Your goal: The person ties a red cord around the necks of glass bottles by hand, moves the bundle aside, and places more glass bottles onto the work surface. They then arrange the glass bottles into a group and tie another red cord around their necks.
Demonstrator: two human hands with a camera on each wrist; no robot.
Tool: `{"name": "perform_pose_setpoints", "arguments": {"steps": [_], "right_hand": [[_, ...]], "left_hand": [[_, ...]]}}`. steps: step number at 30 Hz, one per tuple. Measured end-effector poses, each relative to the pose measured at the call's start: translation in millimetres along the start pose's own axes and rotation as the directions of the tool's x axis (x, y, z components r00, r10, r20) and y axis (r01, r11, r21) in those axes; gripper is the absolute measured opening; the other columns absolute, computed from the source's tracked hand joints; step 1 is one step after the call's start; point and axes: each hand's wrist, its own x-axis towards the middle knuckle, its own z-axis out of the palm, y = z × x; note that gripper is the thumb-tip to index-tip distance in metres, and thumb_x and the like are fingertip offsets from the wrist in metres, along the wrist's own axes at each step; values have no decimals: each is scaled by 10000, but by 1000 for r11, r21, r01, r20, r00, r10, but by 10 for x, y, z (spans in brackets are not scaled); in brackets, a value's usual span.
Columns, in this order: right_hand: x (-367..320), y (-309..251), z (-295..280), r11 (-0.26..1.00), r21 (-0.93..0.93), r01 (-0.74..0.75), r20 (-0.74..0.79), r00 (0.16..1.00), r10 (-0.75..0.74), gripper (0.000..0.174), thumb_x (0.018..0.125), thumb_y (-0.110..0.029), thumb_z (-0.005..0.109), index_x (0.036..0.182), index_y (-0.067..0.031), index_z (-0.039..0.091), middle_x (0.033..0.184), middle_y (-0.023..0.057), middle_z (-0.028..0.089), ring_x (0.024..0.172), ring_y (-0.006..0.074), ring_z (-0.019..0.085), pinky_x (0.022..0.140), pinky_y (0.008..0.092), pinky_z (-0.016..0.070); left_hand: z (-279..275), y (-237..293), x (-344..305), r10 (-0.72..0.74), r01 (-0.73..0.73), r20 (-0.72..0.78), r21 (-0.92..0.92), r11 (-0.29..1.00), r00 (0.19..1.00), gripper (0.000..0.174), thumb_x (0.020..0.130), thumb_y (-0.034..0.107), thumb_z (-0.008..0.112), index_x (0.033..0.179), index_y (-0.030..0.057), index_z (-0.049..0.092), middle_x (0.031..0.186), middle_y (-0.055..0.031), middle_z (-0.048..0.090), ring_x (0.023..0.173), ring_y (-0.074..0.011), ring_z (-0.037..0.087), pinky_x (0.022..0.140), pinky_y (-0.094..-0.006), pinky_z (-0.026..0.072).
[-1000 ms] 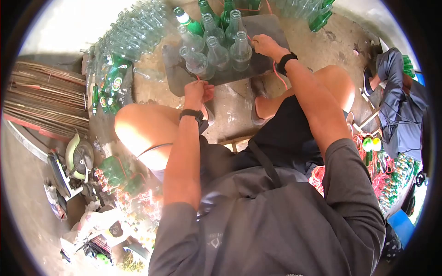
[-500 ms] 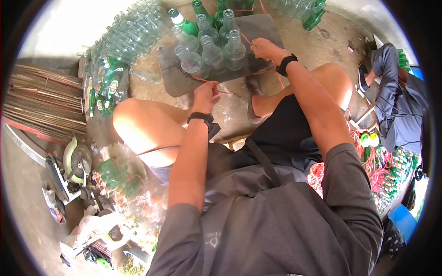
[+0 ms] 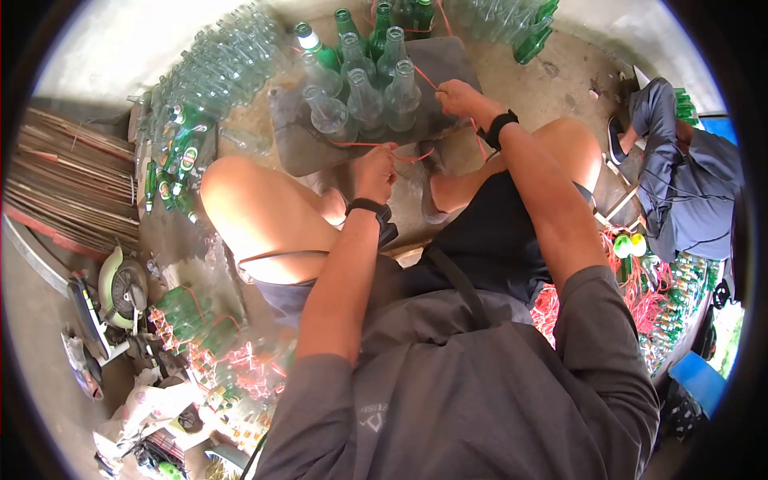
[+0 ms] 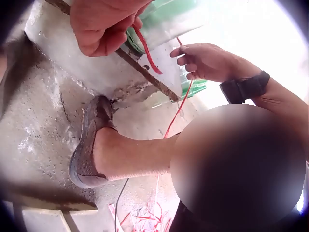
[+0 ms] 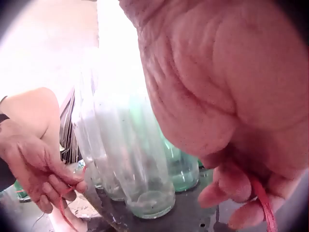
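Observation:
Several clear glass bottles (image 3: 365, 110) stand upright in a tight group on a dark board (image 3: 292, 154), with green bottles (image 3: 349, 34) behind them. My left hand (image 3: 374, 174), at the board's near edge, pinches a red plastic string (image 4: 146, 50) that runs along the front of the bottles. A loose tail of it sticks out to the right. Right of the group, my right hand (image 3: 464, 100) holds a stretch of red string (image 5: 263, 203) between thumb and fingers. From there it slants back behind the bottles and also hangs down beside the wrist.
Rows of clear bottles (image 3: 224, 68) lie stacked along the back wall, and green bottles (image 3: 180, 152) lie at left. Long thin sticks (image 3: 72, 172) are piled beyond. Another person (image 3: 680, 176) sits at right near tangled red string (image 3: 640, 296).
My left hand has moved right and slightly down, drawing its string across the front with the tail showing. My right hand has moved slightly toward me, still holding string.

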Motion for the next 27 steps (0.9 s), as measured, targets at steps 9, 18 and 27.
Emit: {"name": "perform_pose_setpoints", "arguments": {"steps": [9, 18, 27], "right_hand": [[-241, -311, -269, 922, 275, -271, 27, 961, 275, 347, 956, -303, 546, 996, -3, 716, 913, 218, 724, 884, 404, 703, 764, 468, 558], [-382, -405, -6, 966, 182, -185, 48, 983, 179, 347, 946, -294, 567, 1006, 7, 728, 1046, 247, 719, 1027, 465, 667, 913, 503, 529], [-703, -600, -72, 962, 165, -220, 186, 964, 188, 334, 934, -247, 536, 803, 24, 680, 712, 186, 685, 722, 347, 696, 721, 455, 543]], "left_hand": [[362, -169, 22, 23, -22, 30, -42, 999, 999, 223, 974, 186, 638, 1152, 62, 691, 760, 32, 567, 621, -86, 503, 558, -289, 405], [676, -198, 212, 63, -67, -29, -191, 979, 998, 222, 1052, 192, 547, 1158, 23, 644, 1015, -106, 718, 760, -164, 654, 674, -324, 553], [748, -313, 330, 93, -88, 8, -235, 968, 996, 252, 1082, 212, 507, 1212, 18, 601, 1167, -128, 711, 981, -222, 679, 824, -367, 548]]}}
